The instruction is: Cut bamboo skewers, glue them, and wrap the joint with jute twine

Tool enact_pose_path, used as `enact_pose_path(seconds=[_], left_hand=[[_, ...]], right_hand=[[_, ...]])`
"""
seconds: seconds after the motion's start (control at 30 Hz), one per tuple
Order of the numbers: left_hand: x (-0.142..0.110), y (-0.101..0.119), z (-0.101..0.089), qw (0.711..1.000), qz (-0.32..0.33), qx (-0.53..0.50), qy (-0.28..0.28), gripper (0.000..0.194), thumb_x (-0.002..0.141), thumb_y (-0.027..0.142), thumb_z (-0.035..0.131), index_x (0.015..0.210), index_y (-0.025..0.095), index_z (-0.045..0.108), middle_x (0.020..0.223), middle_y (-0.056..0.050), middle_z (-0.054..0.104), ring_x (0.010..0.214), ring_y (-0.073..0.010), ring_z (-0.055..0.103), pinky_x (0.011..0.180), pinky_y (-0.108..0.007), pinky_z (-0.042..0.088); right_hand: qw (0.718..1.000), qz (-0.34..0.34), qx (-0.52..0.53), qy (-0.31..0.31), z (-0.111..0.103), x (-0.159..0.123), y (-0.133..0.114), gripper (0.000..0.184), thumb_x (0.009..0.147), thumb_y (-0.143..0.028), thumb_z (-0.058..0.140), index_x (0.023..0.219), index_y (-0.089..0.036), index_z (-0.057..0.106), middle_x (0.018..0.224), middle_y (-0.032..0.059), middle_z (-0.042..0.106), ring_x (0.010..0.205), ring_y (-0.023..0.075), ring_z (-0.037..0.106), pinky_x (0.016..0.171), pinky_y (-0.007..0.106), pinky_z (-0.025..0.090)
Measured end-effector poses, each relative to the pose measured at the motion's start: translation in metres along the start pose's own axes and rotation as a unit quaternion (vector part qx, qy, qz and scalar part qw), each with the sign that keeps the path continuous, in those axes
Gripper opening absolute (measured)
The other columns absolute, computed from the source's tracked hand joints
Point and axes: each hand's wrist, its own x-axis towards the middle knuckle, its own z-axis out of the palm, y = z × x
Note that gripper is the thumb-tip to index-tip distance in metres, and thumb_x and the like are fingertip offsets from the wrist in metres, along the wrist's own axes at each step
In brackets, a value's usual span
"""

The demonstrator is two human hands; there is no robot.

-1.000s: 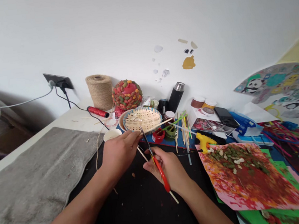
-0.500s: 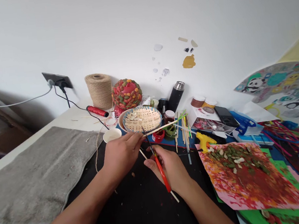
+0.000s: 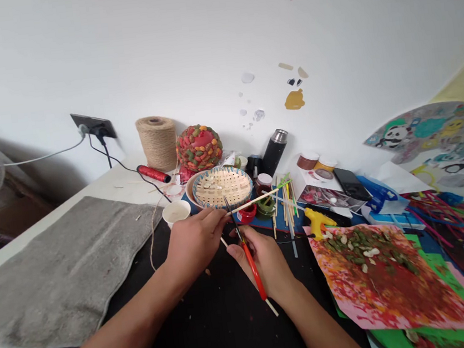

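Note:
My left hand [image 3: 195, 242] is closed on a thin wooden stick [image 3: 255, 200] that slants up to the right and has a green far end. My right hand [image 3: 271, 261] grips scissors with red handles [image 3: 253, 272]. Their dark blades cross the stick close to my left fingertips; whether they are closed on it I cannot make out. A second pale stick [image 3: 271, 307] runs under my right hand, its lower end sticking out past the handles. Just beyond the hands sit a woven basket [image 3: 222, 183] and a white paper cup [image 3: 176, 211].
A black mat [image 3: 216, 332] lies under my hands, with a grey cloth [image 3: 66, 265] to the left. Behind stand a twine spool [image 3: 158, 143], a bead-covered ball [image 3: 199, 147] and a black flask [image 3: 274, 153]. Rightward are loose sticks [image 3: 285, 198], a yellow glue gun [image 3: 317, 222] and painted paper [image 3: 395, 278].
The view has shifted slightly, so the background sits a little lower and to the right. Both hands keep their holds, with the blades still across the stick.

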Motion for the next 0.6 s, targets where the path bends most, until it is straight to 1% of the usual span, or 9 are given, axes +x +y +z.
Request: enact_pose_path(seconds=[0.13, 0.23, 0.37, 0.5, 0.6], left_hand=[[0.0019, -0.0017, 0.0002, 0.995, -0.032, -0.090, -0.013, 0.019, 0.103, 0.028, 0.062, 0.099, 0.023, 0.080, 0.096, -0.004, 0.084, 0.079, -0.0192, 0.078, 0.065, -0.026, 0.051], [0.0029, -0.0038, 0.0002, 0.989, -0.043, -0.141, -0.021, 0.020, 0.103, 0.027, 0.061, 0.098, 0.023, 0.080, 0.096, -0.003, 0.084, 0.082, -0.0194, 0.078, 0.070, -0.026, 0.053], [0.0023, -0.0044, 0.0002, 0.989, -0.038, -0.142, -0.006, 0.019, 0.103, 0.027, 0.062, 0.098, 0.023, 0.080, 0.096, -0.003, 0.084, 0.082, -0.0193, 0.079, 0.069, -0.026, 0.053], [0.0015, -0.0029, -0.0010, 0.995, -0.027, -0.097, 0.013, 0.017, 0.102, 0.028, 0.064, 0.098, 0.022, 0.080, 0.096, -0.004, 0.085, 0.079, -0.0200, 0.078, 0.063, -0.026, 0.050], [0.0017, -0.0017, -0.0019, 0.996, -0.021, -0.086, 0.014, 0.014, 0.101, 0.027, 0.067, 0.097, 0.021, 0.080, 0.096, -0.003, 0.085, 0.077, -0.0202, 0.078, 0.062, -0.026, 0.049]], right_hand=[[1.000, 0.000, 0.017, -0.005, 0.0012, -0.0003, 0.0052, 0.033, 0.098, -0.045, 0.072, 0.121, -0.022, 0.071, 0.083, 0.0035, 0.075, 0.069, 0.0192, 0.069, 0.067, 0.026, 0.054], [0.999, 0.005, 0.040, -0.019, 0.0018, 0.0003, 0.0066, 0.034, 0.098, -0.047, 0.071, 0.121, -0.021, 0.070, 0.080, 0.0021, 0.073, 0.065, 0.0178, 0.067, 0.064, 0.025, 0.053], [0.997, 0.000, 0.071, -0.012, 0.0015, 0.0016, 0.0035, 0.037, 0.098, -0.051, 0.069, 0.119, -0.020, 0.070, 0.088, 0.0040, 0.073, 0.072, 0.0186, 0.068, 0.070, 0.027, 0.055], [0.997, 0.002, 0.079, -0.019, -0.0001, 0.0019, 0.0026, 0.038, 0.098, -0.051, 0.068, 0.121, -0.020, 0.069, 0.089, 0.0039, 0.072, 0.072, 0.0183, 0.066, 0.067, 0.026, 0.054], [0.997, 0.008, 0.074, -0.019, -0.0011, 0.0015, 0.0057, 0.037, 0.099, -0.049, 0.068, 0.124, -0.021, 0.068, 0.091, 0.0031, 0.071, 0.071, 0.0176, 0.066, 0.068, 0.026, 0.054]])
